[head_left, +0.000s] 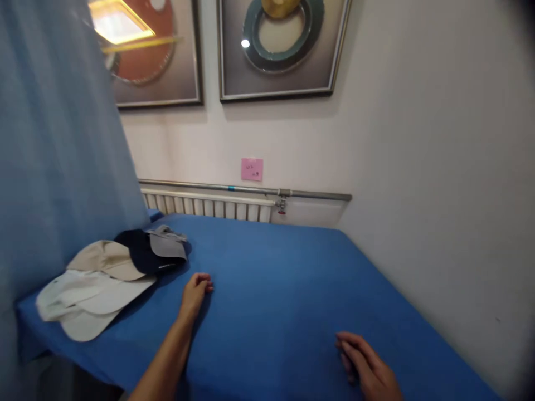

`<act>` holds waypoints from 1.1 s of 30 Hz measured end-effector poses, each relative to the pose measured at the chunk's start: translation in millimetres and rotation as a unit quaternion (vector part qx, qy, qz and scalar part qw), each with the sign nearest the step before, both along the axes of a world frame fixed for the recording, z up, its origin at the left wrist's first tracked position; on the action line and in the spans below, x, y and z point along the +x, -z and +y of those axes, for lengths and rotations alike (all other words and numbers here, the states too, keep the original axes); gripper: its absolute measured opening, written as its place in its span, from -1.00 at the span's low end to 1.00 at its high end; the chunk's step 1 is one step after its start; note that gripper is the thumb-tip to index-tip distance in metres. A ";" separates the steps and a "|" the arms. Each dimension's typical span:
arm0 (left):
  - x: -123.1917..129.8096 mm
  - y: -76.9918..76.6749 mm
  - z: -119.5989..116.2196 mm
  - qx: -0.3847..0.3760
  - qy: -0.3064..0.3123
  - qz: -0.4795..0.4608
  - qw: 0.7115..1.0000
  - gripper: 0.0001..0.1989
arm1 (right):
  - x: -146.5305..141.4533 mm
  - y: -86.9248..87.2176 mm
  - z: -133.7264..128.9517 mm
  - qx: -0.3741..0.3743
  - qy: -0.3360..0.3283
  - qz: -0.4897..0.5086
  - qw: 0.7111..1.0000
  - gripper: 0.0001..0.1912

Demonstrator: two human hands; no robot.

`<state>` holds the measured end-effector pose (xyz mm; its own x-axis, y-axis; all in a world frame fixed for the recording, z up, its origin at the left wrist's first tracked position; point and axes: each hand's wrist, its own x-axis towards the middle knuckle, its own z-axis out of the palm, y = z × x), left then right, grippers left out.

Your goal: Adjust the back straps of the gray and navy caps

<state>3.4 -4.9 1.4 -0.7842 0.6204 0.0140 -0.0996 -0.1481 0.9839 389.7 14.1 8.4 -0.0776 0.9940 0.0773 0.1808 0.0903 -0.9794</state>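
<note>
My left hand (196, 293) rests on the blue-covered table (267, 278), its fingers curled in loosely with nothing seen in them. To its left lies an overlapping row of caps. Nearest me is a white cap (94, 298), then a beige cap (106, 259), a dark navy cap (140, 250) and a grey cap (167, 243) at the far end. A gap separates the hand from the caps. Over the table's right part is my right hand (370, 365), fingers loosely bent and somewhat apart, holding nothing visible.
A light blue curtain (62, 139) hangs along the left, close to the caps. Behind the table are a white radiator (209, 206), a metal pipe (251, 189) and a pink note (252, 169) on the wall. A plain wall (438, 167) borders the right side.
</note>
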 end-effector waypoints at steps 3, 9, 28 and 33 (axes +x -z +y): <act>3.4 2.2 8.0 -0.029 0.001 -0.003 1.000 -0.85 | -6.1 -5.1 -2.3 -0.010 0.009 0.017 1.000 -0.65; 30.9 1.5 46.2 -0.098 0.087 -0.015 0.991 -0.86 | -18.1 -6.2 9.5 -0.059 -0.025 0.018 0.998 -0.73; 40.6 6.0 185.5 -0.068 0.145 0.040 0.986 -0.89 | -111.2 4.6 183.9 -0.053 -0.085 0.045 0.994 -0.82; 30.5 14.3 192.5 -0.055 0.156 0.080 0.983 -0.91 | -123.7 2.9 225.9 -0.044 -0.056 0.065 0.995 -0.76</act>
